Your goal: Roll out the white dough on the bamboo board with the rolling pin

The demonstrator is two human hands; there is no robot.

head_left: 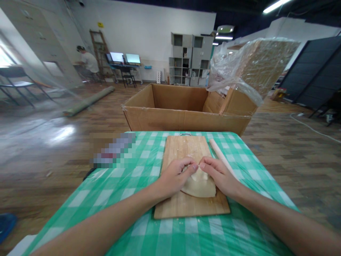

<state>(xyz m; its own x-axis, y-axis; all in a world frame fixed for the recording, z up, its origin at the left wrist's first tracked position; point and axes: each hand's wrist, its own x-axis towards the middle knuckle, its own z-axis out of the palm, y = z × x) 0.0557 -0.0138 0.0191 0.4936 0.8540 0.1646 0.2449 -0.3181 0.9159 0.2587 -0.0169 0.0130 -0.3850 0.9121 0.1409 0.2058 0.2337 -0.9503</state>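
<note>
The left hand and right hand pinch the upper edge of smooth, pale dough (a rounded flap) on the wooden board. A slender rolling pin lies beside it on the checked surface; a cardboard box stands beyond.

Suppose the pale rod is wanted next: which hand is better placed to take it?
Probably the right hand: the pale rod lies close beside it, while the left hand is across the dough. Both have fingertips at the dough.

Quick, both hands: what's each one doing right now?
Left hand: closed, thumb and fingers pinching the dough at its far edge.
Right hand: closed, pinching that edge beside it.
</note>
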